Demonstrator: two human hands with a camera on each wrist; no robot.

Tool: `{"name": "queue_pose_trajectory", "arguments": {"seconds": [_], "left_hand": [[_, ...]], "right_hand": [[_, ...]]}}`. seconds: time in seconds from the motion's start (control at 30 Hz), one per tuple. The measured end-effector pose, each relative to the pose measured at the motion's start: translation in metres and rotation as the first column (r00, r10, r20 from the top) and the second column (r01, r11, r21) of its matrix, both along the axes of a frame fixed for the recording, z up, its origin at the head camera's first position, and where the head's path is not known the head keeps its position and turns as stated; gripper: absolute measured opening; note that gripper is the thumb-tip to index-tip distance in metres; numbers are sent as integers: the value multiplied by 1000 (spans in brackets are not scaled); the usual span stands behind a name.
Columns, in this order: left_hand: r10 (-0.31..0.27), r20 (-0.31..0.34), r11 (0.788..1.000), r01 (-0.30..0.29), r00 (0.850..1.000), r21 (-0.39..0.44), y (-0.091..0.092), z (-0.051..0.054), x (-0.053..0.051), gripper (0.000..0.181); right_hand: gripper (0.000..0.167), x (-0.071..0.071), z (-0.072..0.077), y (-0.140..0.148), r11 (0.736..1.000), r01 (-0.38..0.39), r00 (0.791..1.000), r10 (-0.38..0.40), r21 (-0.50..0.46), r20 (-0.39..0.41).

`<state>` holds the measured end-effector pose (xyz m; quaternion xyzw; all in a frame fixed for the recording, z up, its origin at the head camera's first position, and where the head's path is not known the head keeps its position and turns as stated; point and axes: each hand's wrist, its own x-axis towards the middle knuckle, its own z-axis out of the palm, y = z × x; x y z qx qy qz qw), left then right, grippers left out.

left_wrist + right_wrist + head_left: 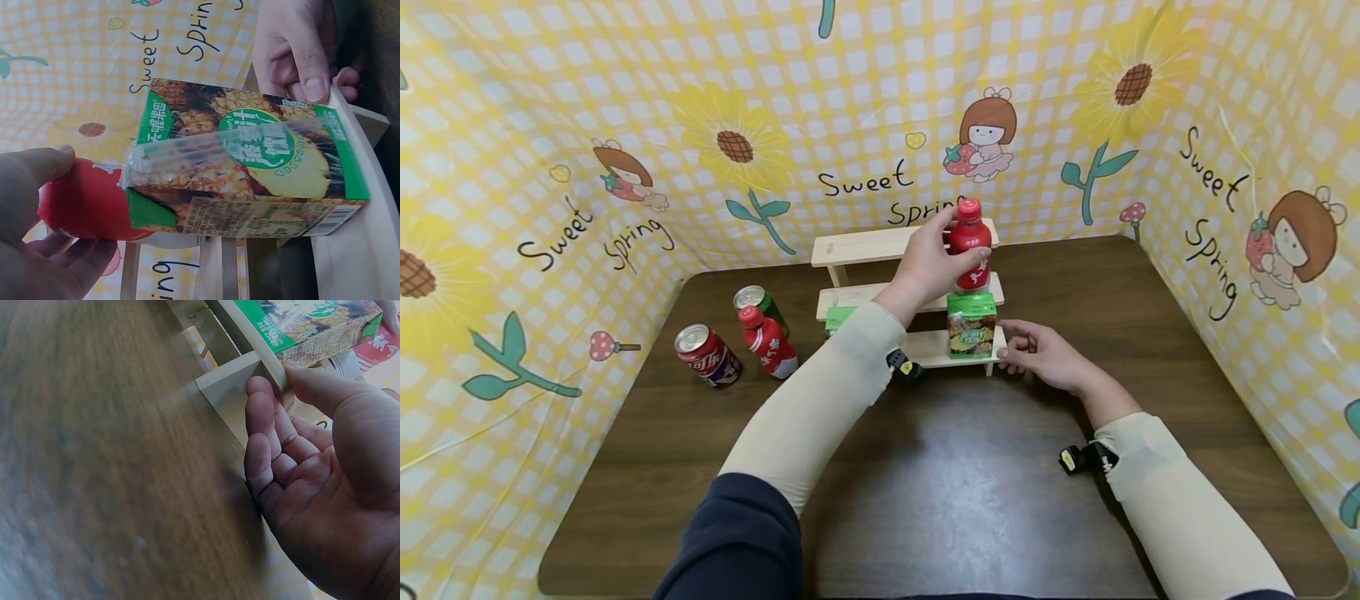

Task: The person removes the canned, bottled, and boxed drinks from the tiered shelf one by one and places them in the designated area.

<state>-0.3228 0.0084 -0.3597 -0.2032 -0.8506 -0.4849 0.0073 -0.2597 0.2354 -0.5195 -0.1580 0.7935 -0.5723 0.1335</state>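
My left hand (927,262) grips a red plastic bottle (970,239) with a red cap, upright over the right end of the middle tier of a wooden three-step rack (867,247). Just in front of it, a green pineapple juice carton (244,156) with a wrapped straw stands on the lowest tier. The carton hides the bottle's base in the left wrist view, so I cannot tell if it touches the tier. At the right end of that lowest tier, my right hand (325,450) pinches the board's edge between thumb and fingers.
On the table's left stand a second red bottle (768,343), a red and blue drink can (708,357) and a green can (762,304). Another green carton (838,317) shows partly behind the left forearm. A checkered cloth (865,100) walls the table's back and sides.
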Motion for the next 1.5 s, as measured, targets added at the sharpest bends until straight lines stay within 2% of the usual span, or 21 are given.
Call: {"name": "queue_pose_trajectory", "arguments": {"seconds": [0.23,0.5,0.87,1.13,1.23,1.37,1.5], "left_hand": [[38,2,994,-38,999,98,-8,3,0,66],[73,-38,985,-66,997,158,-25,16,6,66],[110,-119,971,-81,987,225,-76,34,15,59],[123,-176,955,-68,977,290,-107,46,25,57],[142,-201,949,-76,969,305,-119,49,29,57],[189,-246,944,-107,951,311,-135,57,35,55],[223,-252,941,-140,942,309,-153,65,41,53]], "right_hand": [[61,0,0,1,1000,-1,1000,1,7,-8],[63,-1,-1,1,1000,5,1000,-5,-5,0],[63,0,-3,2,1000,5,1000,-5,-3,7],[63,1,-3,2,1000,10,1000,-10,-1,10],[64,1,-3,2,1000,6,1000,-6,3,6],[64,1,-3,2,1000,3,1000,-3,4,4],[63,1,-2,1,1000,8,1000,-8,0,7]]}}
